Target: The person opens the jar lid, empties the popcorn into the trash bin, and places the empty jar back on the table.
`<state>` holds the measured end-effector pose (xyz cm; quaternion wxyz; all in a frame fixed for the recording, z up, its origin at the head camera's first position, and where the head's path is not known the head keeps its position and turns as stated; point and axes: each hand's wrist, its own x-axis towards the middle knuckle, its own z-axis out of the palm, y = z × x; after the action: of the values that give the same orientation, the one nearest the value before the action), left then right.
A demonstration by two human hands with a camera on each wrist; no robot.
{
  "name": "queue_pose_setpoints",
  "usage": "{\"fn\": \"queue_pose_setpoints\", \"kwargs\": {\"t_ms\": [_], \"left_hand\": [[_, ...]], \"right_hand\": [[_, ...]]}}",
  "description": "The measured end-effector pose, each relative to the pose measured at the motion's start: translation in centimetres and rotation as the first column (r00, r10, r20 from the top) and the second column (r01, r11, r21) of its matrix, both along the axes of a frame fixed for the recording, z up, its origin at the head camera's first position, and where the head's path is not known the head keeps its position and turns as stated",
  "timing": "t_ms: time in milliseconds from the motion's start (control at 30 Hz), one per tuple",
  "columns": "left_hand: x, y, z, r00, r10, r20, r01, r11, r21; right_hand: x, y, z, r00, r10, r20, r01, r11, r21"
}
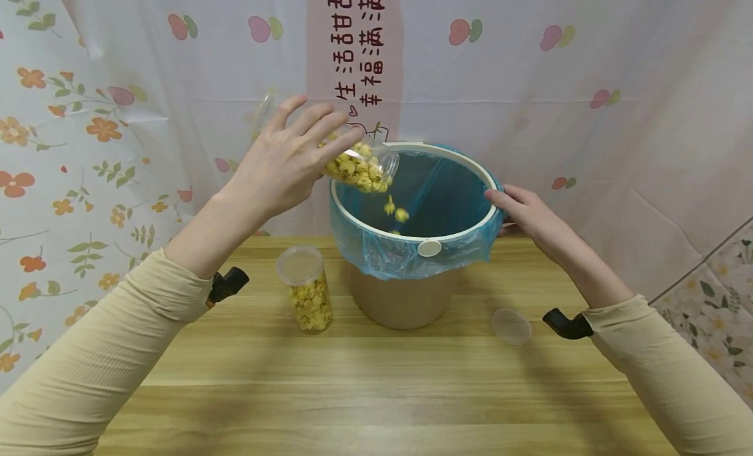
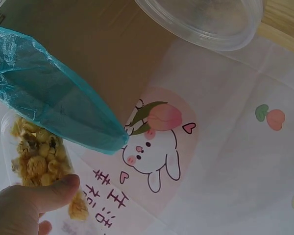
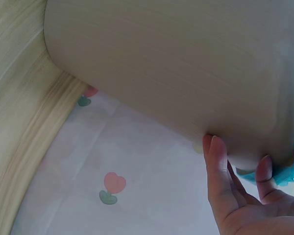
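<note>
Yellow popcorn (image 1: 402, 215) drops from the jar (image 1: 365, 168), tipped over the bin (image 1: 400, 299) at ten o'clock. Left hand (image 1: 288, 152): fingers clamped round the jar; right hand (image 1: 532, 217): fingers gripping the bin at three. I'd pour slowly, aiming centrally.

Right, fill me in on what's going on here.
A person's left hand grips a clear jar tilted over the bin with the blue liner, and popcorn pieces are dropping from its mouth. The right hand touches the bin's side near its top. A second jar, lidded and holding popcorn, stands on the table left of the bin; a loose lid lies to the right.
</note>
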<state>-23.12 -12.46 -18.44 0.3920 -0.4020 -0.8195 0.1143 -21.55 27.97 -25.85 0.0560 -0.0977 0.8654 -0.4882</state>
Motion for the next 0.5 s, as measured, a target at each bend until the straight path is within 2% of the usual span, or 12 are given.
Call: {"fn": "queue_pose_setpoints", "kwargs": {"t_ms": [233, 500], "left_hand": [[-0.05, 0.26, -0.05, 1.000, -0.018, -0.017, 0.019, 1.000, 0.008], [0.02, 0.57, 0.06, 1.000, -0.006, -0.018, 0.006, 1.000, -0.010]], "right_hand": [[-0.07, 0.03, 0.12, 1.000, 0.003, 0.004, -0.003, 1.000, 0.009], [-0.13, 0.06, 0.06, 1.000, 0.008, 0.009, -0.009, 1.000, 0.013]]}}
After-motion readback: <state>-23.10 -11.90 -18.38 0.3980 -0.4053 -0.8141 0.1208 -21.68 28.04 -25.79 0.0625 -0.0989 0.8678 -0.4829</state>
